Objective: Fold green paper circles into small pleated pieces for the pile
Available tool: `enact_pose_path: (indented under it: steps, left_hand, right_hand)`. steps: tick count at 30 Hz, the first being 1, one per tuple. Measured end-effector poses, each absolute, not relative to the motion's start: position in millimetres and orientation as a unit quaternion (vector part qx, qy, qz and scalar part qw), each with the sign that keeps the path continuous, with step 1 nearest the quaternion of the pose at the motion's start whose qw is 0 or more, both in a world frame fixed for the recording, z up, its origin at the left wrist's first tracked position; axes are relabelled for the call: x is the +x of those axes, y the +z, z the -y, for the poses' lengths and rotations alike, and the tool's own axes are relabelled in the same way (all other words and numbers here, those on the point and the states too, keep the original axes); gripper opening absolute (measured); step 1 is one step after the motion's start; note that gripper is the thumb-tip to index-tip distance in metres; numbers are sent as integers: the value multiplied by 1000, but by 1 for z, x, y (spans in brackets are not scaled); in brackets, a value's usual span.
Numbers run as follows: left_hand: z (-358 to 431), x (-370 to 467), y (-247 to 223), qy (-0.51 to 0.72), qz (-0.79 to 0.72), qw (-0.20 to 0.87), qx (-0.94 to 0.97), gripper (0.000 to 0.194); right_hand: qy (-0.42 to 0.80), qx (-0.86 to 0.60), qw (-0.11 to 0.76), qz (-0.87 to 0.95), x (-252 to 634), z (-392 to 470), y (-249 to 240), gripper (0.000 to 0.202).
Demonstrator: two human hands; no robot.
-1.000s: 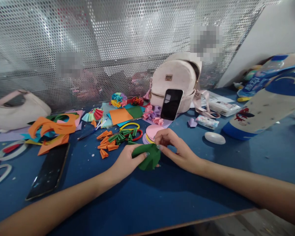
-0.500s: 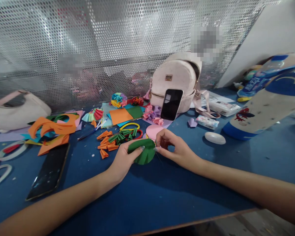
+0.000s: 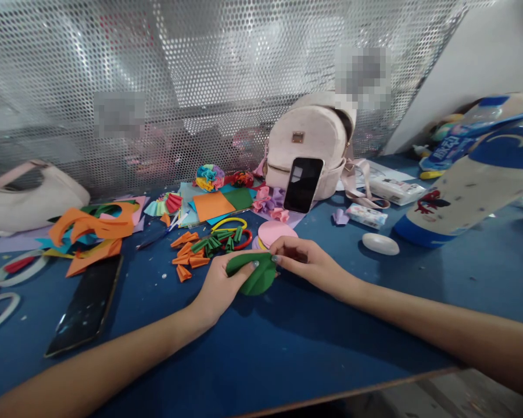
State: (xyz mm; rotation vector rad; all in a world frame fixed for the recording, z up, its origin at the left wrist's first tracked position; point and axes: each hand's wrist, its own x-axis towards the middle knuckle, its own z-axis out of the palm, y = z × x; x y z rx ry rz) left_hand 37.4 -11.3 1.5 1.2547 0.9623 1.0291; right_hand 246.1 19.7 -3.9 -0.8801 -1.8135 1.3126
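My left hand grips a creased green paper circle from its left side, thumb on top. At the circle's upper right edge, my right hand pinches the paper between thumb and fingers. Just behind lie stacked paper circles, the top one a pink paper circle. To the left are folded orange paper pieces and folded green paper pieces, beside scissors with yellow and red handles partly hidden under the pieces.
A phone leans on a pale backpack; another phone lies at left by orange paper scraps. A large bottle and a white oval object are at right. Tape rings lie far left.
My right hand has moved slightly down and closed on the green circle's edge. The circle is bent more along its creases, and more of the pink circle shows.
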Motion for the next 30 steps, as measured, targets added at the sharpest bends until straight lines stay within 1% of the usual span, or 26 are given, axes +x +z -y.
enact_pose_path:
  steps: [7,14,19,23,25,30]
  left_hand:
    - [10,34,-1,444,-421,528,589,25]
    - [10,33,0,436,-409,517,612,25]
    - [9,33,3,428,-374,530,629,25]
    - [7,33,1,396,-357,587,610,26]
    - [7,33,0,385,-359,596,606,28]
    - [6,32,1,388,-358,519,672,22]
  right_hand:
    - [523,-363,373,675,245,-15,-1,28]
    - [530,-366,386,660,245,-13,1,28]
    - [536,-373,388,650,246,-12,1,29]
    - [524,-381,391,653,247,-14,-1,26]
    - [511,-382,392,663,248,-15,-3,25]
    - [488,-378,387,685,249,-17,-4,25]
